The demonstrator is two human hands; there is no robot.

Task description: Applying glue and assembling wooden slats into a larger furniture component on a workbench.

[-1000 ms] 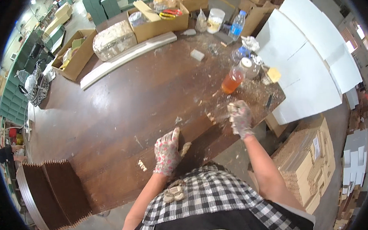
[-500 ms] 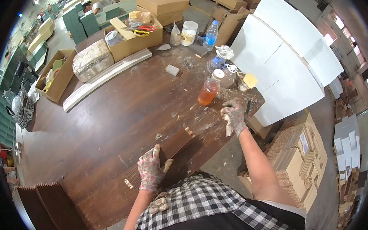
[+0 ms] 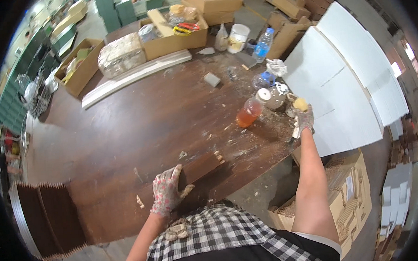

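My left hand [image 3: 167,189], in a pale floral glove, lies across a stack of brown wooden slats [image 3: 200,168]. Its fingers are over the far side and the thumb is along the near side. Light peg-like ends [image 3: 219,156] stick out at the right of the stack. My right arm stretches to the table's right edge. There my right hand [image 3: 306,119], in a similar glove, has its fingers closed around a crumpled whitish rag [image 3: 296,129]. Its fingertips reach a yellow sponge [image 3: 301,105] on top of a small jar [image 3: 290,108]; whether they grip the sponge is unclear.
A bottle of orange liquid [image 3: 250,111] stands left of my right hand. Beyond are a blue-labelled bottle [image 3: 262,46] and a white tub [image 3: 237,38]. White panels [image 3: 335,83] lean at the right. Toothed brown boards [image 3: 48,219] stand at the left, cartons [image 3: 175,41] at the back.
My right hand has moved right and away from me to the sponge and jar, carrying the rag. My left hand stays on the slats. The view has shifted a little.
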